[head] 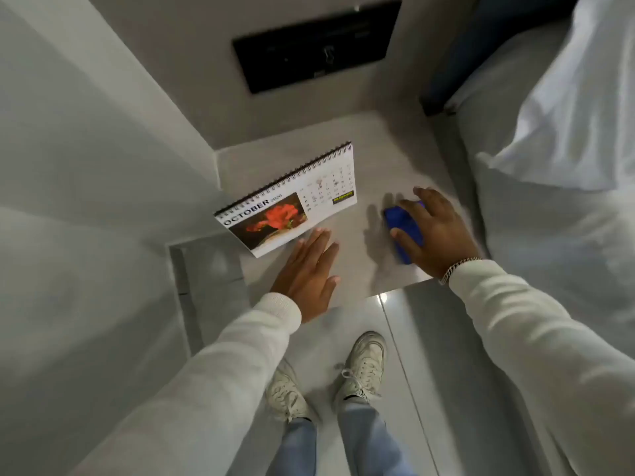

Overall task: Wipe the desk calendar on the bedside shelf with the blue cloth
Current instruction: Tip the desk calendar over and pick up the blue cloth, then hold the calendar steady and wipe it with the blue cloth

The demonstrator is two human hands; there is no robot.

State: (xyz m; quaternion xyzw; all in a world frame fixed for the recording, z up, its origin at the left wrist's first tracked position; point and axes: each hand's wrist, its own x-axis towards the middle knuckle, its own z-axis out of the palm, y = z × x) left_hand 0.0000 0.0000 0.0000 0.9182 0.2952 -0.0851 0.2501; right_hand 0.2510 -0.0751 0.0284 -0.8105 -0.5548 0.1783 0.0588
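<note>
A spiral-bound desk calendar (pixel 292 201) showing October and a red flower picture stands on the left part of the pale bedside shelf (pixel 385 156). My left hand (pixel 307 269) is flat and open with its fingers apart, just below the calendar's near edge, fingertips close to it. A folded blue cloth (pixel 400 228) lies on the shelf to the right of the calendar. My right hand (pixel 431 231) rests on top of the cloth, fingers curved over it, covering most of it.
A black wall panel (pixel 316 46) sits above the shelf. A bed with white bedding (pixel 556 139) borders the shelf on the right. A grey wall (pixel 86 166) closes the left side. My white shoes (pixel 364 365) stand on the glossy floor below the shelf's front edge.
</note>
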